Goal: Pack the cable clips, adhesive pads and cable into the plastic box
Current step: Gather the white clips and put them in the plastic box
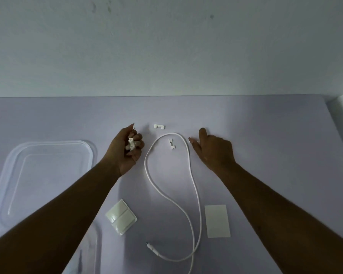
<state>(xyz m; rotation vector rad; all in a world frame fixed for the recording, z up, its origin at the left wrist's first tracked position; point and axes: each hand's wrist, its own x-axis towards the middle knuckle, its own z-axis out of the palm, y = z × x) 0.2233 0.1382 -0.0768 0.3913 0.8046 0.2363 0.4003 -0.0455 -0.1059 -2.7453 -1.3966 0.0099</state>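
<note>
My left hand (127, 149) is cupped around several small white cable clips (131, 145). Two more clips lie loose on the table: one (159, 126) beyond the cable, one (171, 144) inside the cable's top loop. The white cable (194, 186) snakes down the middle, its plug end (152, 249) near the front. My right hand (212, 149) rests on the table to the right of the loop, fingers apart, thumb and forefinger pointing toward the clips. Adhesive pads lie near the front: a stacked pair (120, 216) at left and a flat sheet (217, 221) at right.
A clear plastic lid or box (14, 169) lies at the left. Part of another clear plastic piece (96, 246) shows under my left forearm at the front. The table meets a pale wall at the back, and its right edge (333, 119) is at the far right.
</note>
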